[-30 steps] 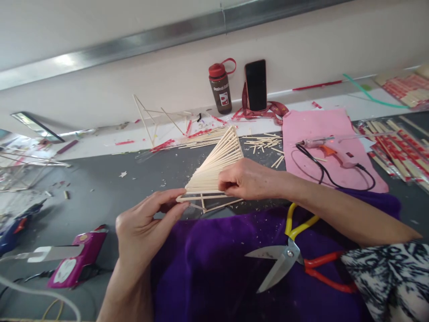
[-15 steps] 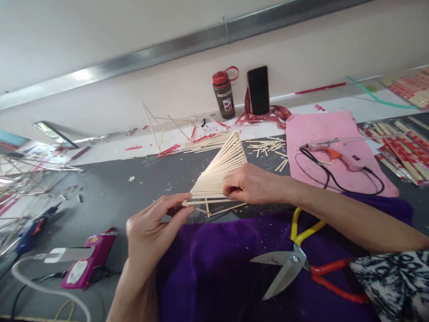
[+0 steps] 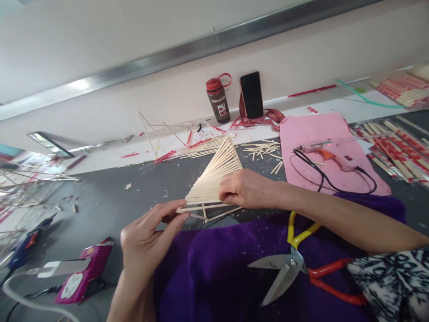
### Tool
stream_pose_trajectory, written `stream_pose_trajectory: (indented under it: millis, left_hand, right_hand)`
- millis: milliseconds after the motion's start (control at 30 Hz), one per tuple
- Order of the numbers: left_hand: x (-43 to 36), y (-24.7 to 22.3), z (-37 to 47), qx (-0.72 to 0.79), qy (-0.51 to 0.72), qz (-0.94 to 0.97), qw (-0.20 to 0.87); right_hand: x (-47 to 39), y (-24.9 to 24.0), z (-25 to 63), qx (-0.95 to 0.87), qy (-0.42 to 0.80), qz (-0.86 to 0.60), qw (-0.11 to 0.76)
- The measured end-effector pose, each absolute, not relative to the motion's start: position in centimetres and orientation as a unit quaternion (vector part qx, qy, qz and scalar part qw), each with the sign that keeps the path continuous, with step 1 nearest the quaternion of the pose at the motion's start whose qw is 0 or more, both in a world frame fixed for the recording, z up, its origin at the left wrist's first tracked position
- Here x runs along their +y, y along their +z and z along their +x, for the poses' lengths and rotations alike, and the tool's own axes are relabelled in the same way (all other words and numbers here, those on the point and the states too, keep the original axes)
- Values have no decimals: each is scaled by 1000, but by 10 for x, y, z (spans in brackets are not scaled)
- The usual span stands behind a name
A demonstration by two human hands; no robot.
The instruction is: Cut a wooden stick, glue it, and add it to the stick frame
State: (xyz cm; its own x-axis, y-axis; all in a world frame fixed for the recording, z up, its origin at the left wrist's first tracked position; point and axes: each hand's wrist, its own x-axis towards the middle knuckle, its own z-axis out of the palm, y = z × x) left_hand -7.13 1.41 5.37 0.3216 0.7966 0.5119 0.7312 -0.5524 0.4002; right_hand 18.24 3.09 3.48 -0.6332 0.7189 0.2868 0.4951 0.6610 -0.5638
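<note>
A fan-like frame of thin wooden sticks (image 3: 214, 174) stands on the grey table, its rows of sticks stacked at shifting angles up to a point at the back. My left hand (image 3: 150, 235) pinches the frame's near left corner between thumb and fingers. On the right side of the stacked sticks rests my right hand (image 3: 243, 188), its fingers curled; whatever is under the fingertips is hidden. Below my right forearm lie large scissors (image 3: 291, 264), blades apart, with yellow and red handles, on a purple cloth (image 3: 214, 268).
A pink glue gun (image 3: 330, 154) lies on a pink cloth (image 3: 335, 179) at right. Cut sticks (image 3: 261, 148) lie behind the frame. A bottle (image 3: 219, 103) and a phone (image 3: 252, 95) stand at the wall. At left are a magenta power strip (image 3: 85, 273) and a blue glue gun (image 3: 28, 243).
The whole view has shifted slightly, so most things appear a little further left and lower. Both hands stay at the same places on the stick frame.
</note>
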Motion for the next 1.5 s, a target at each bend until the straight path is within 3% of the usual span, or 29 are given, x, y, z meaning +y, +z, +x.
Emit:
stream_pose_trajectory:
  millis: [567, 700, 1000, 1200, 1500]
  left_hand:
    - [12, 57, -69, 471, 343, 811, 56]
    - [11, 57, -69, 475, 340, 810, 55]
    - [12, 56, -73, 482, 328, 811, 46]
    - [11, 56, -71, 506, 338, 793, 36]
    - [11, 55, -72, 503, 339, 794, 39]
  right_hand:
    - [33, 44, 193, -885, 220, -318, 258]
    - [30, 58, 208, -840, 240, -400, 278]
    - [14, 11, 238, -644, 454, -597, 150]
    - [8, -9, 238, -569, 569, -572, 163]
    - [13, -14, 233, -561, 569, -571, 188]
